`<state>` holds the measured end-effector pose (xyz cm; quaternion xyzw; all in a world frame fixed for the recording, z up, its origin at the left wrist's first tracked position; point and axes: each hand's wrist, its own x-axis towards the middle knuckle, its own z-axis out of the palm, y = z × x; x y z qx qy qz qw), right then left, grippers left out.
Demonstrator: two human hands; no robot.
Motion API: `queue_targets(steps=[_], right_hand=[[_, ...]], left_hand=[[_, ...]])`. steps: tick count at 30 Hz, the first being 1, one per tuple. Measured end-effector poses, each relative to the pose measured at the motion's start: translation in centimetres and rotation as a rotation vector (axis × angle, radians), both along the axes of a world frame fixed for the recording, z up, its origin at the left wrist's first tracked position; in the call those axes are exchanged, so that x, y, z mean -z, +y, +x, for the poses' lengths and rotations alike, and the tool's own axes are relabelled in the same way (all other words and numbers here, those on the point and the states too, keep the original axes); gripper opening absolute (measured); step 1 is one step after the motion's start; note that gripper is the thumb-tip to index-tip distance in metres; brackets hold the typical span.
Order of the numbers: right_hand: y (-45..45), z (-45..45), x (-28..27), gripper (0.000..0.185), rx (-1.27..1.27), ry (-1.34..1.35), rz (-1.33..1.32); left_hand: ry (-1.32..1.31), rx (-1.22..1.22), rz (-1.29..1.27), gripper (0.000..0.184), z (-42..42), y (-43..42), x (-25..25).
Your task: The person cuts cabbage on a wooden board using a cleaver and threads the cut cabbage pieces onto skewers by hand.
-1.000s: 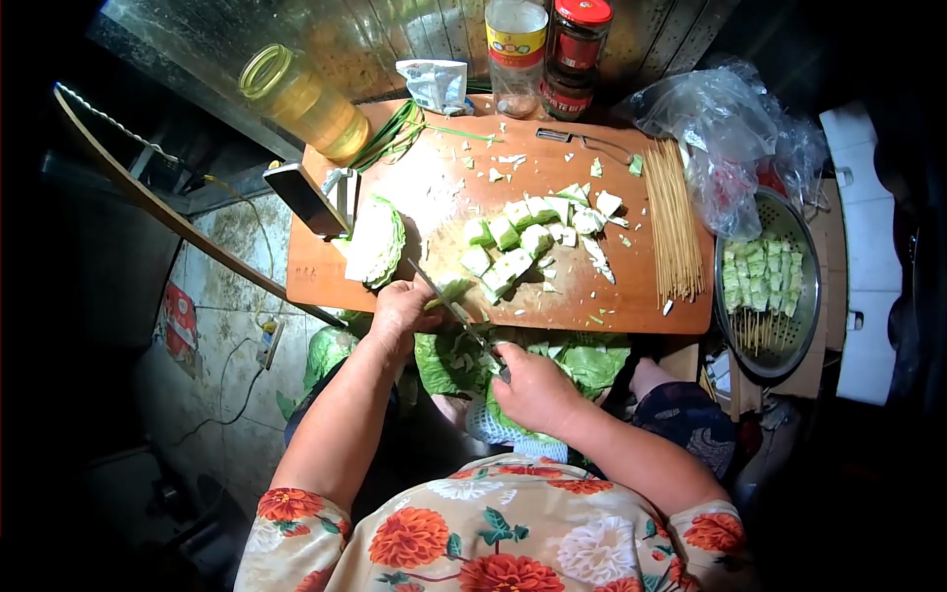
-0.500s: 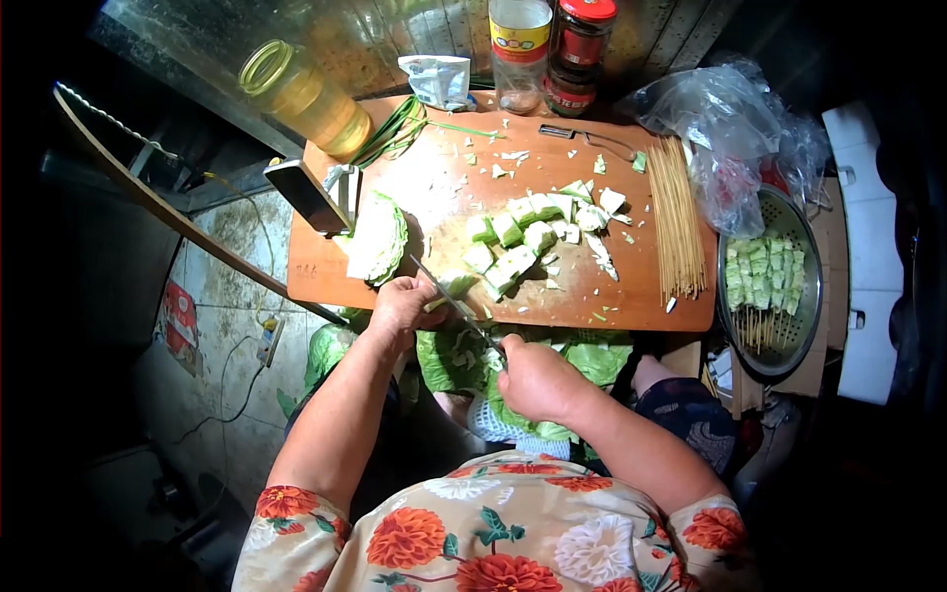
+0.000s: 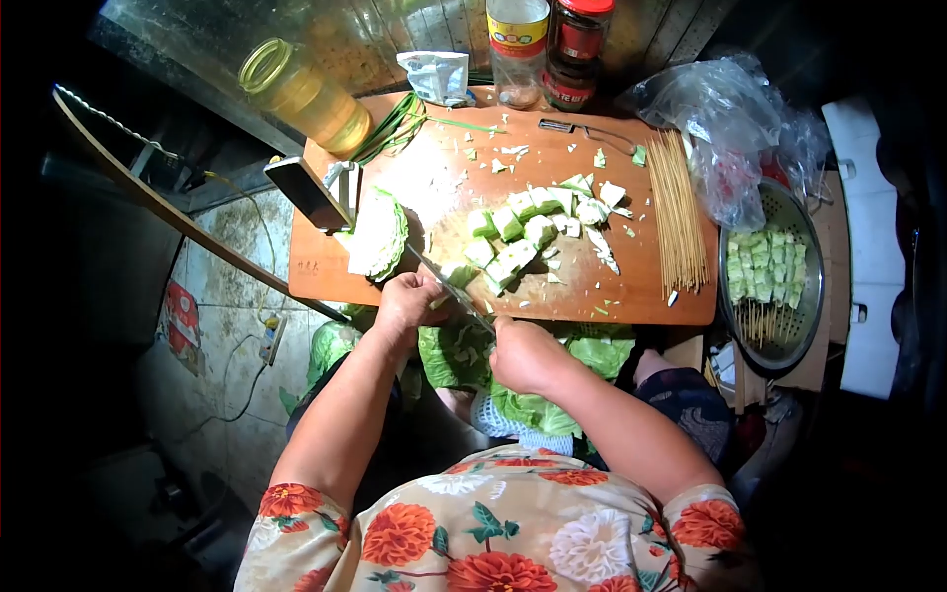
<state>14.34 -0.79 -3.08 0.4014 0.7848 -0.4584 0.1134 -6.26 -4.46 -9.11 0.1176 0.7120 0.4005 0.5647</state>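
Observation:
My right hand (image 3: 528, 355) is closed around the handle of a kitchen knife (image 3: 456, 292), whose blade slants up and left across the board's front edge. Close against the blade, my left hand (image 3: 409, 299) has its fingers bent together on a cabbage piece, mostly hidden by the fingers and blade. Just beyond the blade lies another cut cabbage chunk (image 3: 457, 273). Several cabbage chunks (image 3: 513, 261) are grouped on the wooden cutting board (image 3: 612, 281). A larger cut section of cabbage (image 3: 379, 237) stands left of them, beyond my left hand.
A phone (image 3: 308, 194) leans at the board's left, near a jar of yellow liquid (image 3: 321, 109). Bamboo skewers (image 3: 679, 222) lie at right, with a peeler (image 3: 582, 131) behind. A metal colander (image 3: 807, 326) holds skewered cabbage (image 3: 764, 266). Loose cabbage leaves (image 3: 597, 357) sit below the board.
My right hand has moved slightly up and left with the knife, its blade shifting along beside my left hand. My left hand stays nearly in place; the chunks look unchanged.

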Motion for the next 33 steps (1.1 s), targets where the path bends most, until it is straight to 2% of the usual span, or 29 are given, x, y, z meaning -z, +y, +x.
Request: queue_targets(steps=[6, 9, 12, 17, 19, 20, 22, 23, 30, 32, 33], right_hand=[[-0.9, 0.8, 0.8, 0.024, 0.142, 0.053, -0.013], [-0.6, 1.0, 0.7, 0.023, 0.170, 0.060, -0.046], [-0.5, 1.0, 0.9, 0.024, 0.167, 0.067, -0.061], [-0.3, 0.7, 0.6, 0.026, 0.170, 0.050, -0.073], [-0.4, 0.6, 0.6, 0.026, 0.169, 0.038, -0.078], [-0.4, 0.6, 0.7, 0.032, 0.160, 0.021, -0.073], [-0.4, 0.7, 1.0, 0.037, 0.148, 0.003, -0.068], [-0.4, 0.7, 1.0, 0.038, 0.148, 0.007, -0.065], [-0.3, 0.7, 0.6, 0.040, 0.137, 0.003, -0.066], [-0.3, 0.6, 0.7, 0.040, 0.136, 0.008, -0.064], [-0.3, 0.7, 0.7, 0.041, 0.136, 0.010, -0.062]], left_hand=[[0.044, 0.053, -0.002, 0.013, 0.7, 0.4, -2.1], [0.155, 0.073, -0.045, 0.024, 0.4, 0.8, -3.2], [0.159, 0.049, 0.021, 0.026, -0.2, 0.5, -2.3], [0.187, 0.133, -0.074, 0.031, -0.7, 0.4, -2.6], [0.298, 0.319, -0.033, 0.033, -1.3, 0.2, -1.8], [0.297, 0.317, -0.034, 0.033, -1.4, 0.1, -1.7], [0.602, 0.718, -0.021, 0.035, -1.3, 0.3, -2.7], [0.630, 0.734, -0.049, 0.039, -1.0, 0.3, -3.5], [0.680, 0.717, -0.041, 0.036, -0.9, 0.4, -4.1], [0.514, 0.537, -0.038, 0.034, -1.8, 0.0, -1.8], [0.515, 0.538, -0.038, 0.034, -1.8, 0.1, -2.1]])
